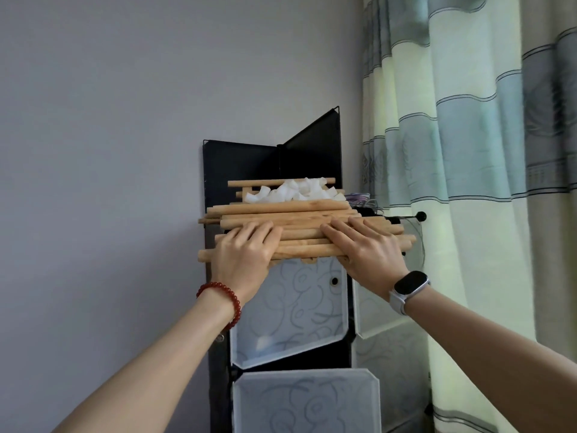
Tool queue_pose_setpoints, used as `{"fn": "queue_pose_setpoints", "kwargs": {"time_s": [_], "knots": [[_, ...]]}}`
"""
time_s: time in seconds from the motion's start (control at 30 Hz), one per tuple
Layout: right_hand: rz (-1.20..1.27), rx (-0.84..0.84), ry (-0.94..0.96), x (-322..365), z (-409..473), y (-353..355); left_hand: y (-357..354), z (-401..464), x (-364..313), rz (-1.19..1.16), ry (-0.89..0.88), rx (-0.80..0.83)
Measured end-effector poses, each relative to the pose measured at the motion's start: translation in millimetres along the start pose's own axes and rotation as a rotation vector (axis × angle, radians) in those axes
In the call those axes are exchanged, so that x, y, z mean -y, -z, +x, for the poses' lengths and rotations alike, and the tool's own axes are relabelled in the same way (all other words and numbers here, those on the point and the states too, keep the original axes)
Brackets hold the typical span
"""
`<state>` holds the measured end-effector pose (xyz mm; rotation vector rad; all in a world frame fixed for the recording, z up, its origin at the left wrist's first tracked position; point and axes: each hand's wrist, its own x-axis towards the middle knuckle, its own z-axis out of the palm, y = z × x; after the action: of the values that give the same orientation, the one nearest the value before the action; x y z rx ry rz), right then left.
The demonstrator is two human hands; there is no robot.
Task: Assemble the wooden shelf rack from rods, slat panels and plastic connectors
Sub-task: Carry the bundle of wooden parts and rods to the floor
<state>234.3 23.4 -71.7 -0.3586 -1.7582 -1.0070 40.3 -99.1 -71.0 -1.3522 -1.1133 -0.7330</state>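
Rods [299, 235] of pale wood lie stacked crosswise on top of a black cabinet [218, 170], and both hands rest on the pile. Left hand [242, 256] lies over the front rods near their left end, fingers bent over them; whether it grips them I cannot tell. Right hand [368, 248] lies flatter, fingers stretched across the rods. A red bead bracelet [223, 300] circles the left wrist, a watch [409, 287] the right. White plastic connectors [293, 190] are heaped behind the rods. Translucent patterned doors [293, 310] hang below; a striped curtain [468, 151] hangs at right.
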Motion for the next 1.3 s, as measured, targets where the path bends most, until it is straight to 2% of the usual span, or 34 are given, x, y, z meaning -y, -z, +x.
{"fn": "queue_pose_setpoints", "kwargs": {"time_s": [0.27,0.53,0.73,0.9,1.0,1.1,1.3], "knots": [[-0.175,0.112,-0.085,64,-40,122,83,-42,-35,-0.140,-0.070,-0.054],[-0.364,0.330,-0.146,88,-98,271,148,-62,-129,-0.387,-0.098,-0.108],[-0.585,0.421,-0.182,80,-149,395,191,-56,-232,-0.610,-0.129,-0.154],[-0.780,0.543,-0.242,73,-192,524,246,-43,-340,-0.823,-0.177,-0.072],[-0.867,0.604,-0.288,72,-213,601,284,-31,-405,-0.939,-0.208,-0.104],[-0.937,0.658,-0.339,73,-231,667,320,-24,-462,-1.049,-0.254,-0.067],[-1.111,0.784,-0.438,75,-273,790,388,-9,-584,-1.326,-0.341,-0.137]]}}
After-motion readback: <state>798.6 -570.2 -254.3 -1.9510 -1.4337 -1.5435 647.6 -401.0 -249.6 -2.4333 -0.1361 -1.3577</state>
